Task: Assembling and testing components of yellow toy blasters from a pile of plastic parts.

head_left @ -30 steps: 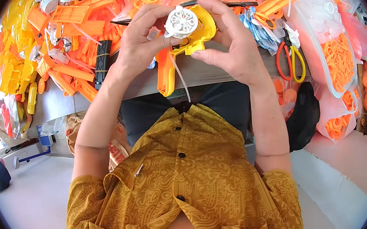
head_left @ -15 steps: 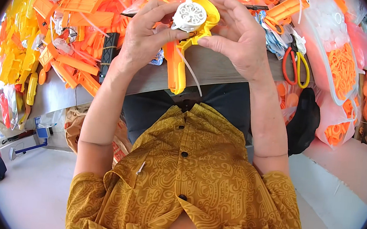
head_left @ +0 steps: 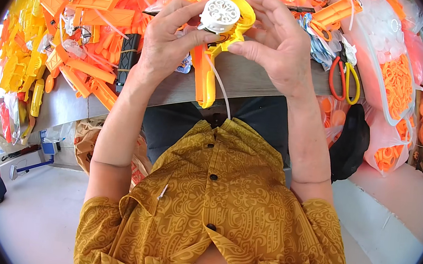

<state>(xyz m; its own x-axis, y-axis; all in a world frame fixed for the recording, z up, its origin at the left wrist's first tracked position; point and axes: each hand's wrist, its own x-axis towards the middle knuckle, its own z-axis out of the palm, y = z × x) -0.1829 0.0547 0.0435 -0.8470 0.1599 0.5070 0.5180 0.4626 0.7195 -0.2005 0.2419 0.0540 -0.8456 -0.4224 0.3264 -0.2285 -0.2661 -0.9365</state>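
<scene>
Between my hands, above the table's near edge, is a plastic toy housing (head_left: 208, 88) with a long handle, yellow on one side and orange on the other. A white round part (head_left: 220, 15) with flower-like openings sits at its top. My left hand (head_left: 172, 34) is closed on the white part, thumb at its lower edge. My right hand (head_left: 275, 46) grips the curved yellow side of the housing, thumb pressed to it and other fingers partly hidden behind. A thin, clear tube (head_left: 219, 84) hangs from the housing down past the handle.
Orange plastic pieces (head_left: 95, 16) pile up at the left, with yellow pieces (head_left: 22, 58) beyond. A black bar (head_left: 127, 60) lies by my left forearm. Scissors (head_left: 346, 81) with red and yellow handles hang over the table edge (head_left: 313, 80). Bags of orange parts (head_left: 398, 81) stand at right.
The clear tube has swung and its end hangs lower, near my shirt. Both hands keep their hold on the white part and housing, with hardly any shift.
</scene>
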